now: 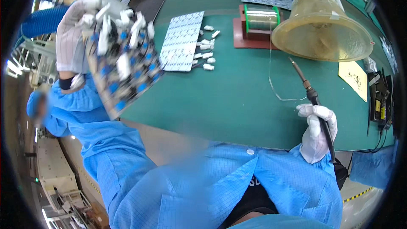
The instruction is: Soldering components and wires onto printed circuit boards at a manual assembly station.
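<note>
Green worktop (207, 106) with panel (182, 42), yellow paper (355, 79)

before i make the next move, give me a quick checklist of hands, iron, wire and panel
1. White-gloved right hand gripping the black-handled soldering iron: ok.
2. White-gloved left hand holding the panel of blue parts and white connectors: ok.
3. That panel flat on the green mat: not ok, held up at a tilt.
4. Thin silvery solder wire drawn off the green-rimmed spool: ok.
5. Iron hot: cannot tell.
</note>
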Demonstrator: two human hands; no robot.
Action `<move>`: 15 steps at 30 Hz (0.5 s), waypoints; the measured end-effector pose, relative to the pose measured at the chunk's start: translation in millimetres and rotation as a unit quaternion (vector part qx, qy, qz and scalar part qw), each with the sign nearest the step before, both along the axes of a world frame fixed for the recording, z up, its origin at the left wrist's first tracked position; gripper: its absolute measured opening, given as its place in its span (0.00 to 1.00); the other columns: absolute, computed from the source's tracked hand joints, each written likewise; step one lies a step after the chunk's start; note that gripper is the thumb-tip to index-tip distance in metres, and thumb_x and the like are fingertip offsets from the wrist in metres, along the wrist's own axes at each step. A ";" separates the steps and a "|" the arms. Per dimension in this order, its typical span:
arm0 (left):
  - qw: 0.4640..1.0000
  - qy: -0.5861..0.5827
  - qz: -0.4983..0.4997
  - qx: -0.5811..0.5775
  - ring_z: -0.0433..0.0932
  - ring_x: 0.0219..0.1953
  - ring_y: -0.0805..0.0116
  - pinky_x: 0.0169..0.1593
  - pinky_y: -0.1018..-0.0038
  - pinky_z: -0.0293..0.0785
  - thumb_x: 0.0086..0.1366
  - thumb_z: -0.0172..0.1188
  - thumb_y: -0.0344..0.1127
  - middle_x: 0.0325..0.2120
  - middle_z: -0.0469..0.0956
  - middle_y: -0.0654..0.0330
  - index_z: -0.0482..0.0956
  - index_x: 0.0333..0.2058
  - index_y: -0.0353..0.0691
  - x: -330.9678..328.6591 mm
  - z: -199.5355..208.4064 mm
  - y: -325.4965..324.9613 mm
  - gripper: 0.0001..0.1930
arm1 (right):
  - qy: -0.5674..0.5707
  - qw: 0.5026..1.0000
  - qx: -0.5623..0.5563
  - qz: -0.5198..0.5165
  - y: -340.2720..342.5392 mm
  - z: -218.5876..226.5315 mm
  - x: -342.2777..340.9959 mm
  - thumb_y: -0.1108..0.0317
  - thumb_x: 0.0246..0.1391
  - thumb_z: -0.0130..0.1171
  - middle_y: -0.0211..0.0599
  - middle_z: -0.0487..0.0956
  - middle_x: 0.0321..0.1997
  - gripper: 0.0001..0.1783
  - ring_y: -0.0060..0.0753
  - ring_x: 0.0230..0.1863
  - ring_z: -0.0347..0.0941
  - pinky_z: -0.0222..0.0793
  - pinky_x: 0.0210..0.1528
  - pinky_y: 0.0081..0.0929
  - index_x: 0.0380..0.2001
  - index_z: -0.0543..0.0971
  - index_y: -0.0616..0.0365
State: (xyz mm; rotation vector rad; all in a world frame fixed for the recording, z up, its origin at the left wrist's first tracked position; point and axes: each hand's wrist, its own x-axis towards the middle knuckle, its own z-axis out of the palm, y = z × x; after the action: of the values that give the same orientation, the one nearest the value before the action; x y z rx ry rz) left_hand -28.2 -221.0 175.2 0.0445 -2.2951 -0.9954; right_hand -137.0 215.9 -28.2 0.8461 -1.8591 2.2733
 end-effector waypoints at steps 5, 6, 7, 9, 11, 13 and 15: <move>0.959 -0.266 0.028 -0.093 0.73 0.38 0.74 0.44 0.79 0.67 0.59 0.54 0.29 0.34 0.75 0.63 0.74 0.34 0.35 73.5 10.7 -14.4 0.06 | 0.043 0.999 -0.010 0.005 -1.8 -6.8 2.8 0.82 0.52 0.49 0.44 0.79 0.31 0.08 0.37 0.35 0.78 0.73 0.42 0.29 0.36 0.73 0.64; 0.944 -0.279 0.064 -0.162 0.72 0.37 0.76 0.43 0.81 0.66 0.58 0.53 0.28 0.33 0.75 0.63 0.74 0.33 0.35 76.9 7.0 -15.9 0.05 | 0.025 0.999 -0.030 0.008 -2.3 -8.0 4.7 0.83 0.53 0.49 0.44 0.79 0.31 0.09 0.37 0.36 0.78 0.73 0.41 0.29 0.37 0.73 0.63; 0.951 -0.265 0.089 -0.135 0.72 0.37 0.76 0.43 0.81 0.66 0.58 0.53 0.27 0.33 0.75 0.64 0.75 0.33 0.35 87.3 2.2 -13.2 0.05 | 0.027 0.999 -0.024 0.002 -1.5 -9.3 5.4 0.83 0.53 0.50 0.44 0.79 0.31 0.09 0.37 0.36 0.78 0.73 0.41 0.29 0.37 0.73 0.62; 0.964 -0.225 0.100 -0.098 0.71 0.36 0.77 0.43 0.82 0.65 0.59 0.51 0.25 0.33 0.75 0.65 0.75 0.33 0.35 100.7 -14.6 -10.3 0.05 | 0.048 0.999 -0.001 -0.011 -1.2 -9.6 5.2 0.82 0.53 0.51 0.44 0.79 0.31 0.08 0.37 0.36 0.78 0.74 0.41 0.28 0.37 0.74 0.61; 0.968 -0.183 0.118 -0.128 0.72 0.37 0.77 0.44 0.81 0.67 0.60 0.50 0.25 0.34 0.76 0.65 0.75 0.35 0.34 114.5 -23.3 -8.4 0.06 | 0.037 0.999 0.005 -0.017 -0.5 -10.9 6.7 0.82 0.53 0.52 0.44 0.80 0.32 0.08 0.36 0.36 0.78 0.74 0.41 0.28 0.37 0.74 0.61; 0.971 -0.145 0.137 -0.130 0.72 0.36 0.76 0.43 0.81 0.68 0.61 0.50 0.24 0.33 0.77 0.65 0.75 0.36 0.33 122.3 -20.0 -8.7 0.07 | 0.019 0.999 0.015 -0.040 -2.5 -8.7 10.1 0.80 0.54 0.52 0.45 0.80 0.32 0.08 0.34 0.35 0.78 0.74 0.42 0.27 0.38 0.74 0.61; 0.967 -0.138 0.160 -0.139 0.73 0.36 0.77 0.41 0.81 0.68 0.60 0.49 0.23 0.32 0.77 0.64 0.75 0.37 0.33 123.1 -22.2 -16.3 0.08 | 0.007 0.999 0.021 -0.035 0.3 -10.9 10.8 0.80 0.55 0.52 0.44 0.80 0.33 0.08 0.36 0.37 0.78 0.73 0.42 0.29 0.39 0.75 0.62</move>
State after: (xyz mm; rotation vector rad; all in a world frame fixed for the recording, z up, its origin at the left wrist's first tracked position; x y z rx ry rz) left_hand 94.9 -237.3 153.0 0.4493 -2.5516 -0.5234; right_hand -126.2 216.2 -39.1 0.7867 -1.9044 2.1901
